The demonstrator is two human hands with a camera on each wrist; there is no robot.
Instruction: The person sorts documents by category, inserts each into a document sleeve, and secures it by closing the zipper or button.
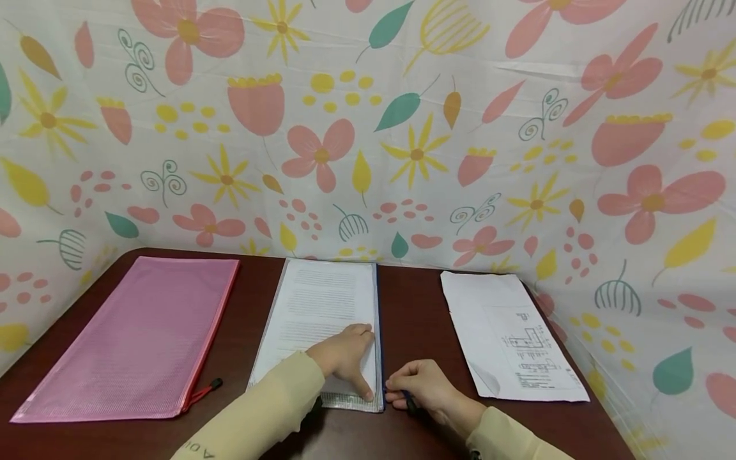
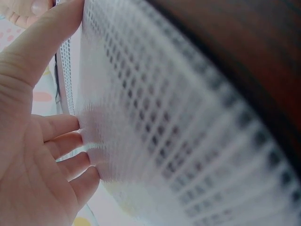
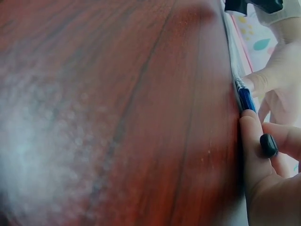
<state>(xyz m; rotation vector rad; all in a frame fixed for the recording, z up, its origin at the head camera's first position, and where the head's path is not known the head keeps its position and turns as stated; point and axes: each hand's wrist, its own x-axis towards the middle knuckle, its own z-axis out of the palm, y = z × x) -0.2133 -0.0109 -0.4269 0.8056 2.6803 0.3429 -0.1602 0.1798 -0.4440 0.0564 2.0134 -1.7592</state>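
A clear mesh zipper pouch [image 1: 322,306] with printed paper inside lies at the middle of the table, its blue zipper [image 1: 378,332] along the right edge. My left hand [image 1: 349,358] rests on the pouch near that edge, thumb and fingers spread. In the left wrist view its fingertips [image 2: 89,186] press the mesh surface [image 2: 136,94]. At the near right corner my right hand [image 1: 422,386] pinches the blue zipper pull, whose cord has a black end [image 1: 411,404]. The right wrist view shows the blue zipper end [image 3: 246,99] right at the fingertips, the black cord end [image 3: 268,145] beside them.
On the left lies a pink mesh zipper pouch [image 1: 138,332] with a red zipper edge and a black-tipped red cord [image 1: 204,391]. White sheets [image 1: 489,319] with printed drawings lie on the right of the dark wooden table [image 1: 414,306]. A flowered curtain [image 1: 368,128] stands behind.
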